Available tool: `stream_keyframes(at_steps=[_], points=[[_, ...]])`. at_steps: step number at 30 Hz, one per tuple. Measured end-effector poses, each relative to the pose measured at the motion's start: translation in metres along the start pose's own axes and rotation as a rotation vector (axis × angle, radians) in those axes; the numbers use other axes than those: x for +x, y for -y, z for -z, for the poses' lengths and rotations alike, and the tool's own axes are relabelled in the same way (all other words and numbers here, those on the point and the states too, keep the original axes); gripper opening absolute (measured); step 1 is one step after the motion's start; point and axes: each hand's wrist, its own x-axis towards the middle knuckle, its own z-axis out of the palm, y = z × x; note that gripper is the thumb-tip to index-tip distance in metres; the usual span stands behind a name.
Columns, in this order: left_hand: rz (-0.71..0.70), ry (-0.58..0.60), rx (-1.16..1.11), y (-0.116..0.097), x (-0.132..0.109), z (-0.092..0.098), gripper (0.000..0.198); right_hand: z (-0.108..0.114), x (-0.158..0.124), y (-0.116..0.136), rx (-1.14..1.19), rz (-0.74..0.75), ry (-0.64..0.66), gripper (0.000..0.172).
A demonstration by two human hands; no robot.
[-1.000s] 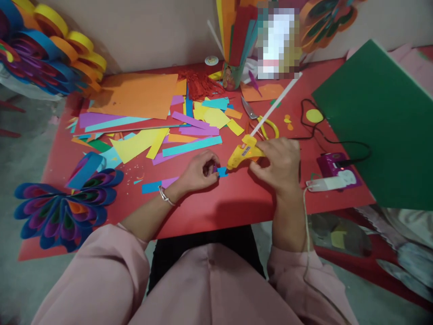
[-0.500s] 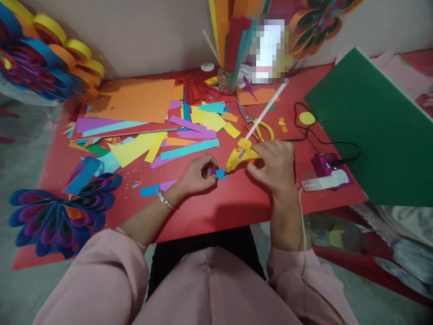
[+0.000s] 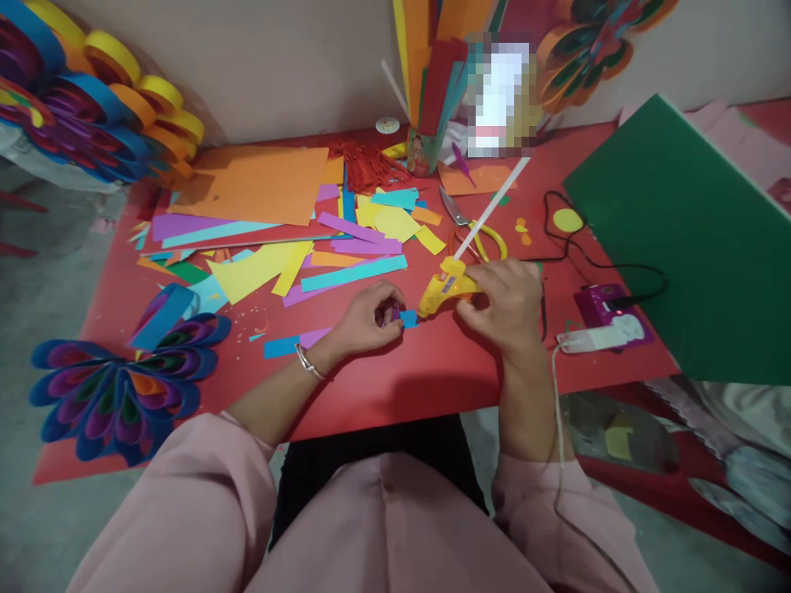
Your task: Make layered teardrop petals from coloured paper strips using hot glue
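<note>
My left hand (image 3: 369, 319) is closed on a rolled purple and blue paper strip (image 3: 409, 318), whose blue end sticks out past the fingertips. In my right hand (image 3: 507, 303) is a yellow glue gun (image 3: 446, 288) with a long white glue stick rising from its back. The nozzle is at the blue end of the strip; whether they touch I cannot tell. A flat blue and purple strip (image 3: 281, 346) lies beside my left wrist. Further left sits a looped paper flower (image 3: 120, 387) in blue, purple and green.
Coloured paper strips and an orange sheet (image 3: 253, 185) cover the back left of the red table (image 3: 383, 395). Yellow-handled scissors (image 3: 473, 222) lie behind the glue gun. A purple power block (image 3: 609, 313) with cords and a large green board (image 3: 685, 247) are at the right.
The whole view has shifted slightly, so things appear a little further right. Both hands keep the same hold, with the nozzle still at the strip's blue end.
</note>
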Motion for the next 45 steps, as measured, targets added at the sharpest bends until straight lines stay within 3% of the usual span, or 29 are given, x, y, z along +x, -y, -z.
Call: stream_keyframes(at_steps=[17,25,39,45], points=[[-0.035,0.007,-0.021,0.0035,0.001,0.0,0.022,-0.0037,-0.0025,-0.0037,-0.018,-0.01,0.015,0.032],[-0.002,0.002,-0.006,0.0037,-0.0002,-0.001,0.024,-0.0029,-0.0002,-0.0008,-0.02,0.066,-0.082,0.024],[0.007,0.005,-0.001,0.0038,0.0003,-0.0009,0.024,-0.0038,-0.0022,-0.0006,-0.002,-0.024,0.02,0.029],[-0.013,-0.001,-0.007,0.0025,0.0001,-0.0011,0.022,-0.0036,-0.001,0.0007,-0.019,0.027,-0.074,0.024]])
